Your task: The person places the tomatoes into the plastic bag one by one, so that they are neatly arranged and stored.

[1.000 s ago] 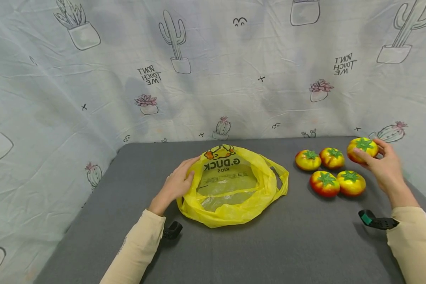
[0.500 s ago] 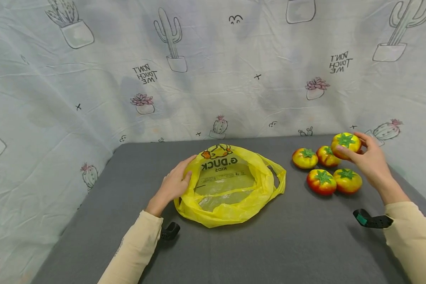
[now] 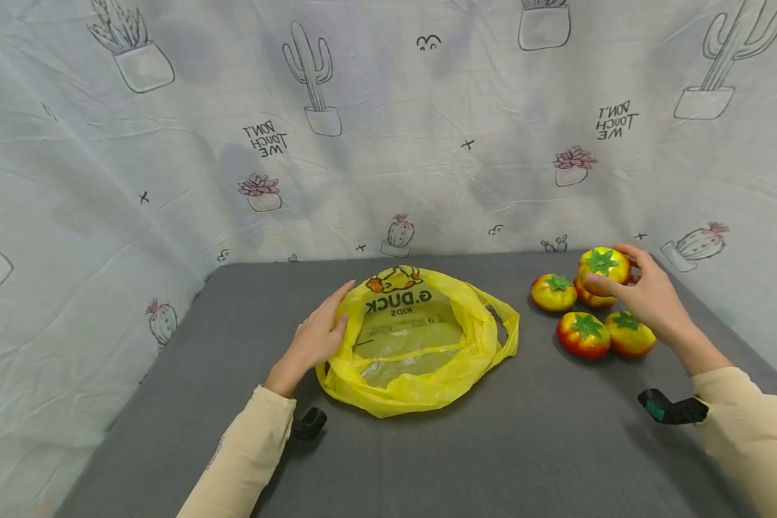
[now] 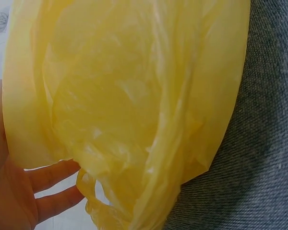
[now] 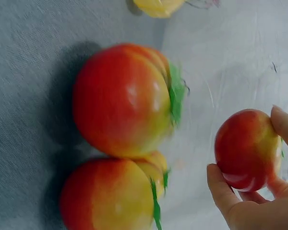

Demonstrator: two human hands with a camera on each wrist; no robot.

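While the left hand (image 3: 311,337) rests fairly straight fingers against the left edge of the yellow bag (image 3: 414,394), the right hand (image 3: 654,298) curls its fingers around one fruit (image 3: 602,267), raised; four others (image 3: 583,337) sit on the grey table (image 3: 492,446), none visibly bagged yet.

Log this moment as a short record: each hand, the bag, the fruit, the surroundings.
Right hand: right hand grips one fruit, raised off the table
Left hand: left hand touches the bag's left side; whether it pinches the plastic is unclear
Bag: yellow plastic bag, mouth open, G.DUCK KIDS print mirrored
Loose fruit: four fruits on the table, right of the bag; one partly hidden behind the held fruit
Fruit look: red and yellow, green leafy tops
Surface: grey table
Backdrop: pale cloth with cactus drawings
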